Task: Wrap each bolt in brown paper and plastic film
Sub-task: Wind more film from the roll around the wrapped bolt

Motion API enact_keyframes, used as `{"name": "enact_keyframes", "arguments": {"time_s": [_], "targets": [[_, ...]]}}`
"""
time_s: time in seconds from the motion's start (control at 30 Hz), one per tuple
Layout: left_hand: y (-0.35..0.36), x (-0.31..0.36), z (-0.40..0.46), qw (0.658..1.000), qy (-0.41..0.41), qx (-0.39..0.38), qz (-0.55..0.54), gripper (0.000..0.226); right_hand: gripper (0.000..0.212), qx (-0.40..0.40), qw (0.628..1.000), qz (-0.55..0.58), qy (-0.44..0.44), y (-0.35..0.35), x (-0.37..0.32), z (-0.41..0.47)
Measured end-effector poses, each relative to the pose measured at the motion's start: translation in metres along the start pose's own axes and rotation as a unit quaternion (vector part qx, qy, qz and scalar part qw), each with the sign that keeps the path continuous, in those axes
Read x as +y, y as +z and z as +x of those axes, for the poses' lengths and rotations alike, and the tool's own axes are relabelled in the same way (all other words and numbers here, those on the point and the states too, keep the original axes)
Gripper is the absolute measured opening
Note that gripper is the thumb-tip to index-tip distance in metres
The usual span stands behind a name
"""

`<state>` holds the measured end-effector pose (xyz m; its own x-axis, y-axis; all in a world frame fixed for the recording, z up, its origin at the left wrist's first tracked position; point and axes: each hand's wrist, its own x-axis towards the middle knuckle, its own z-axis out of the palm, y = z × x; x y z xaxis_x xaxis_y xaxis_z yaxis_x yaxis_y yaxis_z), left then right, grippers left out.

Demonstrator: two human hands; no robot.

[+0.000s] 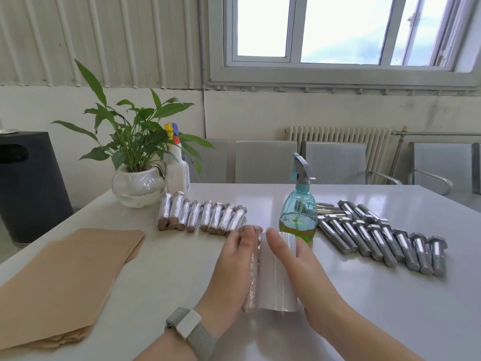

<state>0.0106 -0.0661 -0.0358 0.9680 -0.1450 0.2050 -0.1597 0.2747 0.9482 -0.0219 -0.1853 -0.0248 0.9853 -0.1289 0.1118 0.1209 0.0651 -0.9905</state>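
Note:
A paper-wrapped bolt point(252, 280) lies lengthwise on the white table point(169, 269), right against a roll of plastic film point(277, 277). My left hand point(231, 269) holds the bolt from the left, fingers laid over its far end. My right hand point(294, 267) rests on the roll's right side, fingers straight along it. Several finished bolts point(201, 214), wrapped in paper and film, lie in a row behind. Bare steel bolts point(377, 235) lie side by side at the right. A stack of brown paper sheets point(59, 280) lies at the left.
A teal spray bottle point(299, 207) with green liquid stands just behind the roll. A potted plant in a white bowl point(138, 186) and a white spray bottle point(178, 168) stand at the back left. A black bin point(28, 183) is left of the table; chairs point(265, 161) line the wall.

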Motion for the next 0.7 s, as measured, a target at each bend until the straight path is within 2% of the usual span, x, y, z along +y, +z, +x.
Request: {"name": "enact_keyframes", "arguments": {"time_s": [0.13, 0.23, 0.4, 0.53, 0.63, 0.7], "targets": [[0.001, -0.001, -0.001, 0.997, 0.046, 0.034, 0.048, 0.055, 0.071, 0.040, 0.997, -0.057, -0.018, 0.002, 0.000, 0.001], [0.005, 0.002, -0.003, 0.996, 0.052, 0.066, 0.012, 0.054, 0.082, 0.071, 0.994, -0.076, -0.038, 0.007, 0.002, -0.001], [0.008, 0.005, -0.016, 0.993, -0.035, -0.046, -0.105, 0.046, 0.064, 0.123, 0.989, -0.069, -0.049, 0.010, 0.006, -0.006], [0.014, 0.004, -0.015, 0.984, -0.083, -0.057, -0.146, 0.043, 0.050, 0.096, 0.994, -0.019, -0.040, 0.005, 0.006, -0.001], [0.016, 0.004, -0.015, 0.996, -0.018, -0.030, -0.077, 0.027, 0.045, -0.005, 0.999, 0.031, 0.015, 0.000, 0.002, -0.001], [0.014, 0.002, -0.014, 0.998, 0.055, -0.027, 0.033, 0.020, 0.041, -0.024, 0.999, 0.025, 0.017, -0.003, 0.000, -0.001]]}}
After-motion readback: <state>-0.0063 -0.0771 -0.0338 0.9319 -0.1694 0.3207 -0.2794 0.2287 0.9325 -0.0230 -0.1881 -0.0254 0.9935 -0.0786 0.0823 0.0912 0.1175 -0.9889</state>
